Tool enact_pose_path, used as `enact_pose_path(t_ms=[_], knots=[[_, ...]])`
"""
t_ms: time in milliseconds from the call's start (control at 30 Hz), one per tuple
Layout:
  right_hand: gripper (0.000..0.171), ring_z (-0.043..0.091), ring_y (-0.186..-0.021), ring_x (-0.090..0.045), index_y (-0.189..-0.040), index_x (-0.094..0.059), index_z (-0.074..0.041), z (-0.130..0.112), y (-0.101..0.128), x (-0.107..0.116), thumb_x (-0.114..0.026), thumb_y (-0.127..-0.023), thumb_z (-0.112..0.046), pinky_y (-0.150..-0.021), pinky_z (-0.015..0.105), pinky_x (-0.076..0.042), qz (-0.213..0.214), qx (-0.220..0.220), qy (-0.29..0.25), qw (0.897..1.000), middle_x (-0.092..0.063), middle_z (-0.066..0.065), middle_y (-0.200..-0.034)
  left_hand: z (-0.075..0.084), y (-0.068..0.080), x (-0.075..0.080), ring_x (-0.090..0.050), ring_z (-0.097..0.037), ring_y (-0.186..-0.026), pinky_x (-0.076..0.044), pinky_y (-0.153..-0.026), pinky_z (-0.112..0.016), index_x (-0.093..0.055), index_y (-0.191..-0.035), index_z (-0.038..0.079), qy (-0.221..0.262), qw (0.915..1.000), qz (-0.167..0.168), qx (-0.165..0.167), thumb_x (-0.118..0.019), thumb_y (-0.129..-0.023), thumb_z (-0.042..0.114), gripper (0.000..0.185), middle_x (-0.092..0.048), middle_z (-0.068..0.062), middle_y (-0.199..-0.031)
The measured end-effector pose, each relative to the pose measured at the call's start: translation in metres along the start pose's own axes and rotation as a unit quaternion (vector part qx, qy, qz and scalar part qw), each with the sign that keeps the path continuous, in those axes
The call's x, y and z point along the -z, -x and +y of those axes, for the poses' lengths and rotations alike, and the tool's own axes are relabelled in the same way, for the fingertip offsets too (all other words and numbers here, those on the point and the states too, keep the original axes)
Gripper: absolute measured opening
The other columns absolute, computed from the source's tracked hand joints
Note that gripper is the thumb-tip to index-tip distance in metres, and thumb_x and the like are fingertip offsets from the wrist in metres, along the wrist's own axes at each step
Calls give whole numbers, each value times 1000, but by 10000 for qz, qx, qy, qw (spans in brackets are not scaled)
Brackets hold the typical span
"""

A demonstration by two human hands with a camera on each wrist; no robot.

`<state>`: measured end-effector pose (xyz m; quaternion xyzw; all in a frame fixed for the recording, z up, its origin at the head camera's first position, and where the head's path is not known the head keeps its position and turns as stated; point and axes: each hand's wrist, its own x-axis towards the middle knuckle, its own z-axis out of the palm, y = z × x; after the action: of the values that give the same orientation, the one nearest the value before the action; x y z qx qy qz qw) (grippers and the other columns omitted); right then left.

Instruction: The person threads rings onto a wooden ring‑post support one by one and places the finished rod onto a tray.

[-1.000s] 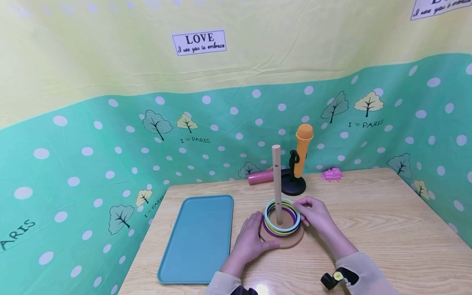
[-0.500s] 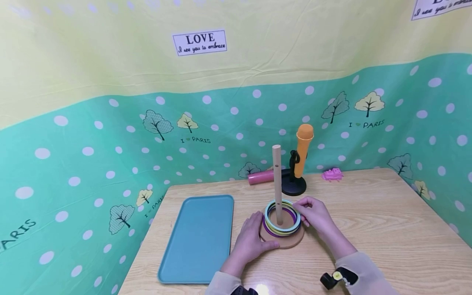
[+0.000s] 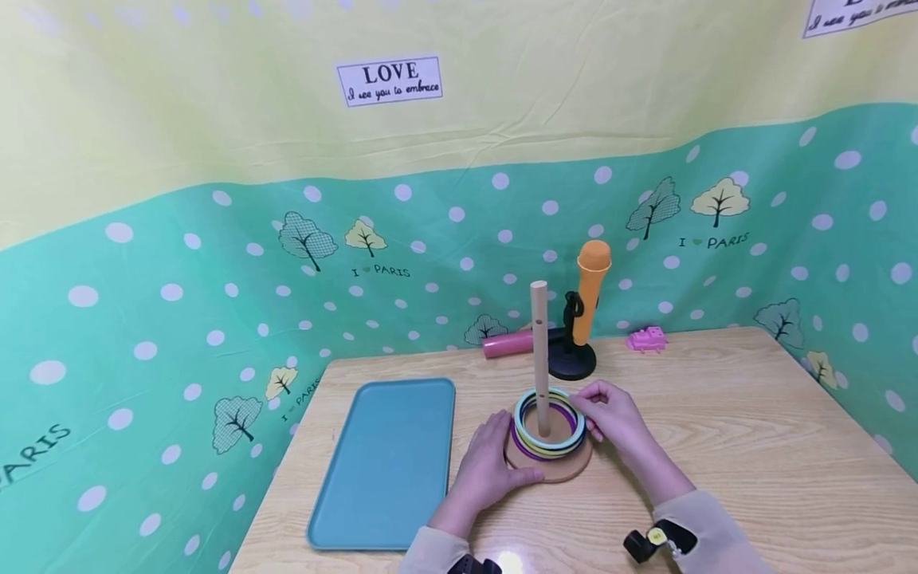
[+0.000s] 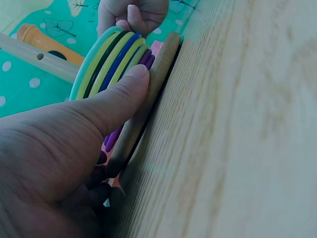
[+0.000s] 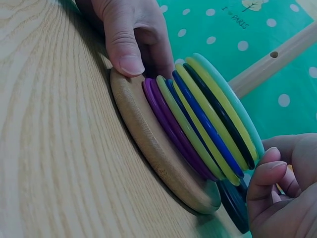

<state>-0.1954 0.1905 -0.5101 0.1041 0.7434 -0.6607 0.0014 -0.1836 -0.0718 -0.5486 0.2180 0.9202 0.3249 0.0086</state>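
A wooden peg stand has a round base (image 3: pixel 562 473) and an upright post (image 3: pixel 540 343). Around the foot of the post lies a stack of thin rings (image 5: pixel 200 119), purple at the bottom, then yellow, blue and black, with a light-blue ring (image 3: pixel 548 448) on top. My left hand (image 3: pixel 489 464) grips the base's left edge, its thumb (image 4: pixel 130 91) against the base by the lowest rings. At the right side of the stack, my right hand (image 3: pixel 615 418) pinches the top ring's edge between thumb and fingers; the other fingers are curled.
A blue tray (image 3: pixel 387 462) lies left of the stand. Behind it are an orange microphone (image 3: pixel 590 295) on a black stand (image 3: pixel 571 361) and a pink cylinder (image 3: pixel 508 344). Farther right sits a small pink toy (image 3: pixel 647 339). A patterned cloth hangs behind the wooden table (image 3: pixel 746 430).
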Motion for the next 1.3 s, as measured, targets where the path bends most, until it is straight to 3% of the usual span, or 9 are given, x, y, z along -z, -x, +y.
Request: enact_pose_path(t_ms=[433,800,1033,1300], knots=[[28,12,-61,-55,-117,-65,0,-5,4,6,-78,-106,-21,-46,22,-46,51,30,10,10000,-60,5,-89,0,-1,0,-37,-40,-160,-26,-135,-53,-37,-168,-5,-70,10000,-30,45,-97,-82,55,121,-43,-24,-171],[32,12,-57,-54,-124,-67,0,-24,14,15,-79,-106,-24,-46,24,-46,54,589,286,9978,-61,6,-97,5,-1,4,-34,-43,-161,-26,-135,-56,-34,-169,-6,157,9997,-52,158,-99,-80,52,125,-39,-27,-172],[36,13,-58,-55,-127,-68,-2,-31,20,16,-80,-105,-27,-47,25,-47,9,908,410,9950,-64,8,-95,9,4,14,-32,-43,-162,-28,-134,-57,-32,-170,-3,314,9993,-49,203,-99,-81,50,123,-37,-25,-174],[34,15,-61,-57,-132,-70,-3,-36,23,11,-79,-106,-22,-48,26,-50,-245,1229,565,9905,-66,13,-102,6,13,32,-31,-46,-162,-29,-131,-63,-32,-171,-3,263,9992,215,232,-97,-82,50,122,-36,-28,-173]])
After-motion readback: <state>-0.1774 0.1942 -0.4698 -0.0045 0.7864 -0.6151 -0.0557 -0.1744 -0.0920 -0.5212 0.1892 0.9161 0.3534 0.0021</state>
